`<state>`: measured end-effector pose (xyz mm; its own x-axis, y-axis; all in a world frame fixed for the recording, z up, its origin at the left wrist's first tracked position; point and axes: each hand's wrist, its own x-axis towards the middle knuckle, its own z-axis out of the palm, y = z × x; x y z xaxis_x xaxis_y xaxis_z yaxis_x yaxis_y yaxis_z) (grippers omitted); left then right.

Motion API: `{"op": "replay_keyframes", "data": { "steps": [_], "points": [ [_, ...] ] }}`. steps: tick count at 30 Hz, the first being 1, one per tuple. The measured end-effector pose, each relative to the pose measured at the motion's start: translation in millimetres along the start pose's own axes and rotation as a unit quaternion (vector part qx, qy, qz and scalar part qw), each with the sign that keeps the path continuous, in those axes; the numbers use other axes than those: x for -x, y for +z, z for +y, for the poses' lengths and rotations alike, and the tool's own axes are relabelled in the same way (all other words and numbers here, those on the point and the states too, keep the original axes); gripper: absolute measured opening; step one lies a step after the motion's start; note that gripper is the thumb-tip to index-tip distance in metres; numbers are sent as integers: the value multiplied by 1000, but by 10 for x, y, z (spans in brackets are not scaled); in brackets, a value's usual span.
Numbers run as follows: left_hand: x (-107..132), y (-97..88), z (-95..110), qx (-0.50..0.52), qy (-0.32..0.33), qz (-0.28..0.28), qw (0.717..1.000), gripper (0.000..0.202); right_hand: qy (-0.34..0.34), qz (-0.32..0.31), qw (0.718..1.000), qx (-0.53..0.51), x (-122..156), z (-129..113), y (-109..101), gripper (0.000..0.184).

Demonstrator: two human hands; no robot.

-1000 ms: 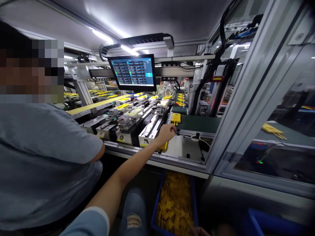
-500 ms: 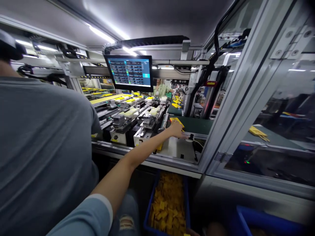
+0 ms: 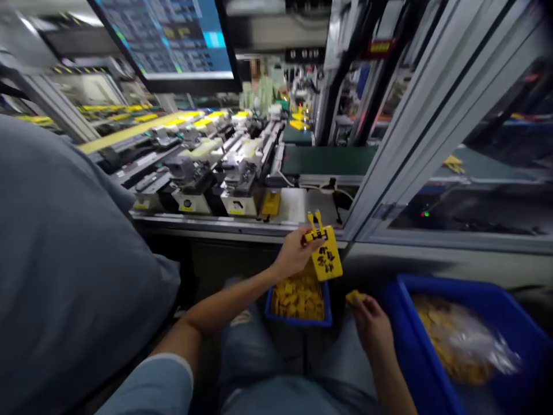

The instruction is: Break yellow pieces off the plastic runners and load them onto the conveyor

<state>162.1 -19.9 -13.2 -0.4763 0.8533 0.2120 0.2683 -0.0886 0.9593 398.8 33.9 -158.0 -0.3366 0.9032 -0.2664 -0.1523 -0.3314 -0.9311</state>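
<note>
The left hand (image 3: 294, 253) grips a yellow plastic tag (image 3: 327, 253) over a blue bin (image 3: 298, 324) (closed firmly, so it holds); the right hand (image 3: 372, 329) pinches a small yellow piece (image 3: 355, 297).

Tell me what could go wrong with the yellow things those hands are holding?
The yellow plastic part is held by one edge in the left hand, so it might slip and fall into the small blue bin of loose yellow pieces, getting mixed up. The small yellow piece in the right hand could drop into the gap between the two blue bins, and be hard to spot.
</note>
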Motion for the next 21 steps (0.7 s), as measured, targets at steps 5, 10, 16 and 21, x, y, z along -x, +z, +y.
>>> {"op": "replay_keyframes", "data": {
  "steps": [5,10,16,21],
  "points": [
    [899,406,-799,181,-321,-113,923,49,7,-2,999,41,39,-98,-105,46],
    [1522,576,-1121,222,-433,-128,864,54,55,-121,975,178,250,-72,-45,44],
    [1575,511,-1120,268,-457,-105,841,50,24,-221,911,347,410,-14,167,21],
    [1550,480,-1096,270,-464,-111,836,52,-68,-253,858,441,395,-22,231,14]
  ]
}}
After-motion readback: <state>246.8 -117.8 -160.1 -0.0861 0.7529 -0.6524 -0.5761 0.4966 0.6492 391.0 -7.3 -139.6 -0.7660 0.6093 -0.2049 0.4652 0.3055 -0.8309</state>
